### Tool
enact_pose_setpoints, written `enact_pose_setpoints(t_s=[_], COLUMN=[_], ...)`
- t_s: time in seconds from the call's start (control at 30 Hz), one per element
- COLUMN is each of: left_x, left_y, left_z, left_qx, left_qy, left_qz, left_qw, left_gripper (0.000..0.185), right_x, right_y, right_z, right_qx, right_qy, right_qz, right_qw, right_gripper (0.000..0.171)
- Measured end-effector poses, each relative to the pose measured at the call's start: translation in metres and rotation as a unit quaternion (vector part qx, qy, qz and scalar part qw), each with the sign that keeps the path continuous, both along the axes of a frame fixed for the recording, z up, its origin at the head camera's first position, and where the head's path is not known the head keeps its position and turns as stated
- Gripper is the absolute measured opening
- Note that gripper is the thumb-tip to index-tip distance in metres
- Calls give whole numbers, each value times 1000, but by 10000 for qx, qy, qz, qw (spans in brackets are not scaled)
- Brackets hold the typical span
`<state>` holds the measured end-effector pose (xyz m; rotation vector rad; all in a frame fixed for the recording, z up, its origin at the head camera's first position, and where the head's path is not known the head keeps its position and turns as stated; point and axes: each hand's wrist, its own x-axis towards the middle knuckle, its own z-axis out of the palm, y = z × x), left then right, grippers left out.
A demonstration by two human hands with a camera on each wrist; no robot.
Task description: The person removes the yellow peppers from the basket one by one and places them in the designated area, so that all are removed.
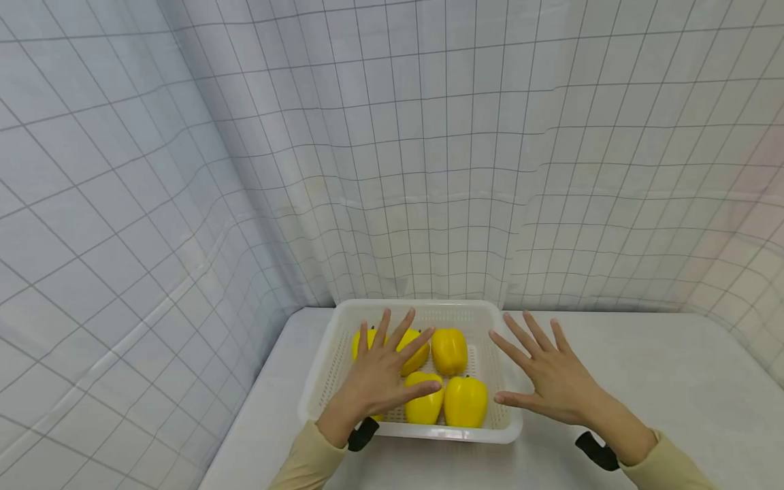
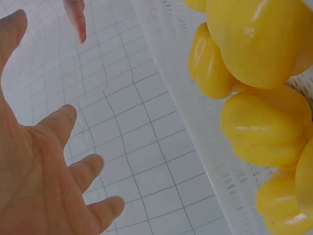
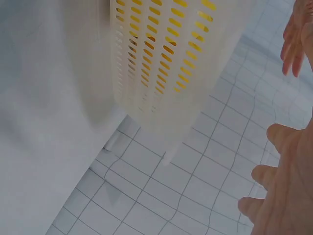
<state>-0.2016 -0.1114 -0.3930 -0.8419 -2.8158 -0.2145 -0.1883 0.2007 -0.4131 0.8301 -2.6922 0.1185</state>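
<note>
Both hands are spread flat and hold nothing: left hand [image 1: 382, 371] hovers over the yellow peppers [image 1: 449, 350] in the white basket [image 1: 429, 431], right hand [image 1: 551, 374] just beside its rim. This looks like a pause before picking; taking one calls for curling fingers round the nearest pepper.

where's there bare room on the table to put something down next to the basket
Bare table lies right of the white basket, beyond the right hand, out to the gridded curtain. A narrower strip runs left of the basket. Inside it is crowded: yellow peppers fill it, and the left hand hovers over them.
</note>
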Motion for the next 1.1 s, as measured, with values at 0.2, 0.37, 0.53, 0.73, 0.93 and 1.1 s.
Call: enact_pose_setpoints(t_s=[0.2,0.37,0.53,0.73,0.93,1.1], left_x=[1,8,19,27,26,24], left_y=[-8,-21,-43,-78,-102,-109], left_z=[0,2,1,-10,-30,-46], left_qx=[253,723,1196,1805,2343,2703], left_qy=[-24,-48,-619,-1200,-1114,-874], left_qz=[55,146,442,953,1512,2142], left_qw=[9997,9973,9899,9716,9538,9346], left_gripper=[77,67,59,60,65,61], right_x=[-3,-5,-6,-4,-2,-1], right_y=[-1,-1,-4,-8,-13,-20], right_z=[-3,-4,-5,-8,-4,2], right_qx=[-338,-826,-1200,-1344,-1407,-1397], right_qy=[417,857,1026,776,427,-234], right_qz=[223,545,791,705,561,353], right_qw=[9983,9914,9843,9854,9875,9893], right_gripper=[84,68,52,45,38,38])
